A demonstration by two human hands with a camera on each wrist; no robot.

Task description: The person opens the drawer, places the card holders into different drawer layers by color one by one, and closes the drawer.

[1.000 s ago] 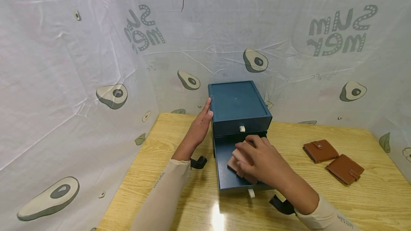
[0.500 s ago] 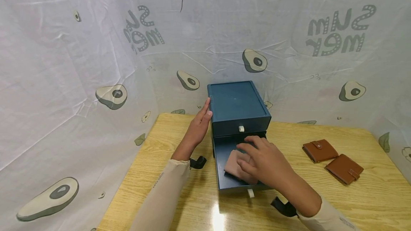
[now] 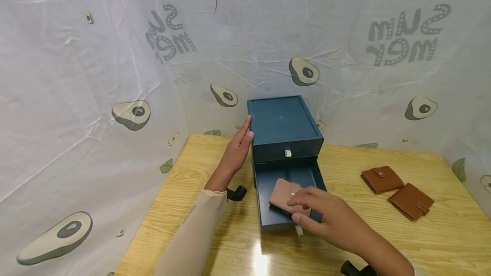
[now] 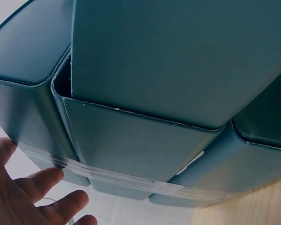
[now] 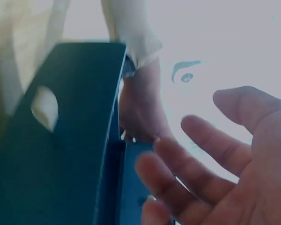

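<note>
The pink snap wallet [image 3: 281, 195], presumably light, pliant and best pinched edgewise, lies in the lower drawer [image 3: 265, 178] at ten o'clock from the relaxed, unladen right hand [image 3: 330, 215]; the left hand [image 3: 236, 151] likewise grasps nothing.

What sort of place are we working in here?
Probably a screened-off indoor tabletop workspace; the wider room is hidden. It shows in the wood-grain table, the avocado-print sheeting behind it and the blue drawer unit on top.
</note>
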